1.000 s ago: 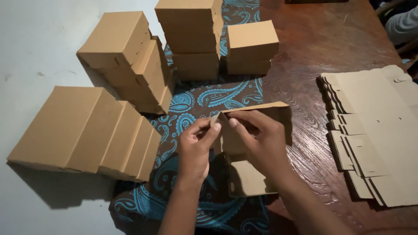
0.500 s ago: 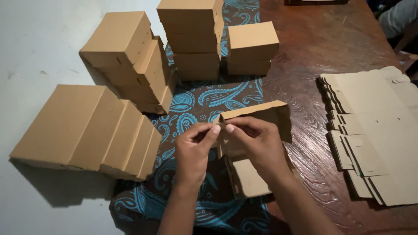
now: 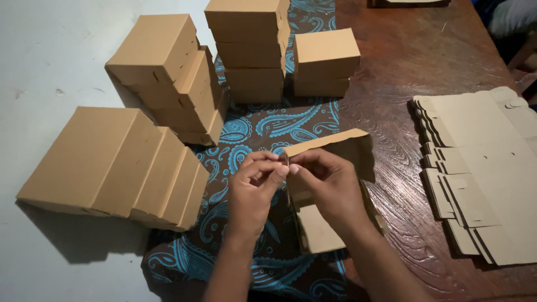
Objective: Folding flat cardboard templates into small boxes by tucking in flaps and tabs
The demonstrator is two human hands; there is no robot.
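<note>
A half-folded brown cardboard box (image 3: 335, 146) stands on the paisley cloth (image 3: 263, 126) in the middle of the head view. My left hand (image 3: 254, 193) pinches its near left corner with thumb and fingers. My right hand (image 3: 330, 184) grips the same corner and side wall from the right, its fingertips meeting those of the left. One loose flap (image 3: 320, 230) of the box lies flat under my right wrist. Much of the box's front wall is hidden behind my right hand.
Finished brown boxes lean in rows at the left (image 3: 112, 162) and upper left (image 3: 168, 72); two stacks (image 3: 251, 50) (image 3: 327, 59) stand at the back. A pile of flat box blanks (image 3: 481, 168) lies on the wooden table (image 3: 403, 72) at right. Another person's sleeve (image 3: 512, 17) shows top right.
The box has tipped slightly and both hands have closed in on its left corner; the fingertips now meet there. The piles have not moved.
</note>
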